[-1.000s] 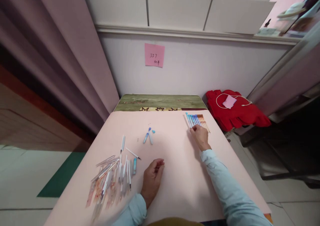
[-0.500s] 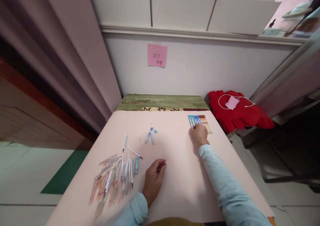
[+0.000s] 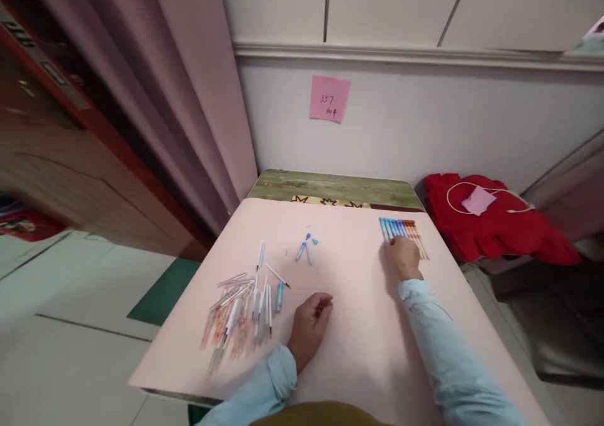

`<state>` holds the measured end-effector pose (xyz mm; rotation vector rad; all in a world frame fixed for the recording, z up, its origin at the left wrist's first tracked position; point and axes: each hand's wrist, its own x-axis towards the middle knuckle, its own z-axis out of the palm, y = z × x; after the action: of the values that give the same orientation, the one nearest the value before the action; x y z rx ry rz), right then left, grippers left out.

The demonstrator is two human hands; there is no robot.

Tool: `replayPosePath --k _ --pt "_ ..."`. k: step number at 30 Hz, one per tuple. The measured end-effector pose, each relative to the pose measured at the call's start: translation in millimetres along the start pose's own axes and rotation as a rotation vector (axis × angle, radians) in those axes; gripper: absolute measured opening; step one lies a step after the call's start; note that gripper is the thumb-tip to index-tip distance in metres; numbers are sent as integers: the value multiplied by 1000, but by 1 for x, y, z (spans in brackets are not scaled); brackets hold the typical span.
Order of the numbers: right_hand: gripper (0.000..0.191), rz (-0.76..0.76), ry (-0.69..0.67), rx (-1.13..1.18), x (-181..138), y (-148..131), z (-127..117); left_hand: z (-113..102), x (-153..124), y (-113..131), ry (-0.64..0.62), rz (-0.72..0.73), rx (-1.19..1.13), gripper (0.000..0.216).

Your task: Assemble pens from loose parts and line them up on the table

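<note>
At the far right of the table, my right hand (image 3: 403, 257) is closed at the lower end of the leftmost light-blue pen (image 3: 383, 228). That pen belongs to a row of capped pens in light blue, darker blue and brown, partly hidden by my hand. My left hand (image 3: 310, 326) rests near the front middle, fingers curled in and nothing visible in them. To its left lie a blue pen barrel (image 3: 279, 296) and a pile of white refills (image 3: 270, 309) and clear barrels. Farther back are a blue pen part (image 3: 301, 251), a grey-blue tube (image 3: 309, 254) and a teal cap (image 3: 315, 241).
A pale pink sheet (image 3: 349, 363) covers most of the table (image 3: 330, 184), whose green wood pattern shows at the back. Red cloth (image 3: 448, 224) with a white cable (image 3: 507, 191) lies right of it. A pink note (image 3: 329, 99) is on the wall; a curtain (image 3: 198, 86) hangs left.
The view has turned left, so everything appears farther right. My right hand stays at the leftmost pens of the row, and my left hand keeps its curled pose on the table.
</note>
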<state>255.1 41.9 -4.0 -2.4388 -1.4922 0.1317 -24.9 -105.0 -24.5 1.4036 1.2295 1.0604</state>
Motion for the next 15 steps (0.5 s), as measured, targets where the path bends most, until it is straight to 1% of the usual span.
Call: replayPosePath --k 3,5,6,7,9,10,11,12,15 --pt "31 -42 48 77 -13 -5 -6 1 0 -5 -4 11 13 18" --pt "32 -98 57 270 -33 -15 -4 1 0 -7 2 19 29 17" --pt "33 -122 24 402 -45 -21 -1 2 0 -8 6 22 36 17" --pt "36 -141 -55 545 -59 -28 4 2 0 -8 11 25 40 16" --pt "42 -122 -253 790 -88 -41 17 2 0 -8 16 30 42 16" --pt "43 -111 -315 871 -102 -47 24 2 0 -7 20 29 37 16" --pt "44 -99 -338 924 -113 -52 30 2 -1 -7 25 26 28 16" --pt "45 -99 -328 948 -123 -56 35 3 -2 -6 35 21 15 15" --pt "42 -148 -208 902 -140 -61 42 6 -5 -1 80 -2 -22 14"
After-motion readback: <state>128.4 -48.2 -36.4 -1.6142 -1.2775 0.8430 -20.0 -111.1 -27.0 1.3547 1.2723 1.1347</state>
